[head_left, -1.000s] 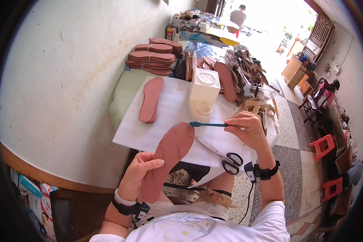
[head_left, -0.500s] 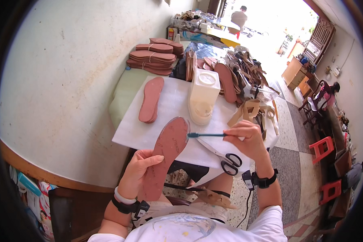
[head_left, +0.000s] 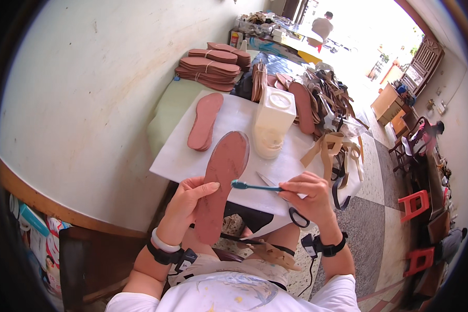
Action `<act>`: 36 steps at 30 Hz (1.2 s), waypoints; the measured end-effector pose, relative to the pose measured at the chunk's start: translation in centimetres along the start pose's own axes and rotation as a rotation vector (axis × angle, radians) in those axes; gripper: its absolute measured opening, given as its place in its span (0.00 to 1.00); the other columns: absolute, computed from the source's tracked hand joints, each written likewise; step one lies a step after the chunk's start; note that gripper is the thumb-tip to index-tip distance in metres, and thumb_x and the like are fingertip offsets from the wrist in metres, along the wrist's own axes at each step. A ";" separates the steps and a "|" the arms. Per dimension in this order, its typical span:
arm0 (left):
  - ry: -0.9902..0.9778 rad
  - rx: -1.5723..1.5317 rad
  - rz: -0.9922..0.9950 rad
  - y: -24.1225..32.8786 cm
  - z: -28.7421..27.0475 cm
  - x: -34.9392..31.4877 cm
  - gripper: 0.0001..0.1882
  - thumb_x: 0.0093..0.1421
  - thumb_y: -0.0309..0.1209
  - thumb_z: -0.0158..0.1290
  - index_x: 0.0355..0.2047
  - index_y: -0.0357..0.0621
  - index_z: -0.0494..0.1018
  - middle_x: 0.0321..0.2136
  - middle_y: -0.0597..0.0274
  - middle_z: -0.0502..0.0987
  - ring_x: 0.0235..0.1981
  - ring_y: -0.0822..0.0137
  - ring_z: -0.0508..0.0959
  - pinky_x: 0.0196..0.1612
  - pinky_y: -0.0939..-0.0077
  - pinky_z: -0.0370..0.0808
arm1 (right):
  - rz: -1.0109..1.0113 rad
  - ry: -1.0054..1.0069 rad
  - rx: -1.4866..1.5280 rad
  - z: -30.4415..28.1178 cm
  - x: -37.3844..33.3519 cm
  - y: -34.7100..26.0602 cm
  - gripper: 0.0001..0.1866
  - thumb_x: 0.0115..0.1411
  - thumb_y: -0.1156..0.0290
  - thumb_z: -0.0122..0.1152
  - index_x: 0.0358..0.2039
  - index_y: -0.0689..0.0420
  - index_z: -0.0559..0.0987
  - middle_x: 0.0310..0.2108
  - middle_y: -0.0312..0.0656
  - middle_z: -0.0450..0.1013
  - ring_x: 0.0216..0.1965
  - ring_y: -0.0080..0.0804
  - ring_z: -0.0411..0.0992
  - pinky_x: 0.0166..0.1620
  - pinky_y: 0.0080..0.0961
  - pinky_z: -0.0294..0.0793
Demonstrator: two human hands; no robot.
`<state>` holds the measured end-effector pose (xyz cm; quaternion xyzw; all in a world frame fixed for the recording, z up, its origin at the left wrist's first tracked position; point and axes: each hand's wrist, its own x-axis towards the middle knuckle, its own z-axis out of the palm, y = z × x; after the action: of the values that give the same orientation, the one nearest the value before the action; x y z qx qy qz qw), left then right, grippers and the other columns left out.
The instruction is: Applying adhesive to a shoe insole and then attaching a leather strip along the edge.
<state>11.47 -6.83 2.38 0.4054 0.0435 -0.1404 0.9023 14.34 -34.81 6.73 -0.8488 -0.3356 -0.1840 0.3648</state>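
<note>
My left hand (head_left: 190, 196) grips a reddish-brown shoe insole (head_left: 224, 161) by its edge, thumb on the upper face. A glossy wet-looking band runs along the insole's rim near its wide end. Between the fingers of my right hand (head_left: 308, 196) is a teal toothbrush (head_left: 256, 186), its head at the insole's right edge near the middle. Scissors (head_left: 298, 217) lie on the white-covered table, partly hidden beneath my right hand. Beyond the insole stands a cloudy plastic container (head_left: 273, 122) with pale residue. Another small stack of insoles (head_left: 205, 122) rests to its left.
Tied bundles of insoles (head_left: 209, 70) sit at the back left against the wall. Tan straps (head_left: 330, 151) and a heap of dark strips (head_left: 330, 93) cover the table's right side. Red stools (head_left: 414, 205) stand on the floor at right. A person (head_left: 322, 27) is far off outside.
The toothbrush has moved down along the insole's right edge, from near the wide end to about the middle. My right hand came down and slightly left with it. The view shifted a little.
</note>
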 end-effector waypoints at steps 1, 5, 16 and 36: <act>-0.002 -0.018 0.006 -0.1 -0.3 0.2 0.08 0.56 0.24 0.56 0.36 0.35 0.77 0.31 0.59 0.81 0.27 0.74 0.80 0.33 0.81 0.77 | 0.000 -0.017 0.024 0.5 -0.2 -0.3 0.08 0.44 0.74 0.71 0.28 0.57 0.84 0.23 0.37 0.77 0.24 0.29 0.71 0.27 0.23 0.70; 0.051 -0.063 0.080 -0.3 -1.2 1.3 0.08 0.57 0.23 0.56 0.37 0.35 0.77 0.31 0.60 0.80 0.28 0.73 0.79 0.33 0.81 0.77 | 0.003 -0.137 0.139 1.8 -0.9 -0.8 0.08 0.44 0.75 0.71 0.29 0.57 0.84 0.23 0.35 0.77 0.24 0.28 0.71 0.26 0.23 0.70; 0.186 0.025 0.266 -0.2 -1.6 1.1 0.08 0.57 0.24 0.57 0.37 0.34 0.77 0.31 0.60 0.80 0.30 0.73 0.79 0.35 0.80 0.77 | 0.320 0.123 -0.388 -2.7 2.8 4.3 0.09 0.47 0.67 0.67 0.28 0.57 0.84 0.24 0.44 0.76 0.26 0.40 0.75 0.32 0.29 0.72; 0.120 -0.037 0.222 -1.2 -2.0 0.5 0.11 0.54 0.22 0.58 0.39 0.33 0.76 0.33 0.58 0.80 0.32 0.71 0.80 0.38 0.76 0.79 | 0.419 0.023 -0.634 -2.8 3.9 5.9 0.10 0.49 0.63 0.64 0.29 0.54 0.83 0.29 0.40 0.77 0.35 0.40 0.75 0.40 0.33 0.72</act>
<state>11.71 -6.22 0.14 0.3987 0.0550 -0.0144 0.9153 21.11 -38.24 7.87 -0.9676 -0.0771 -0.2097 0.1176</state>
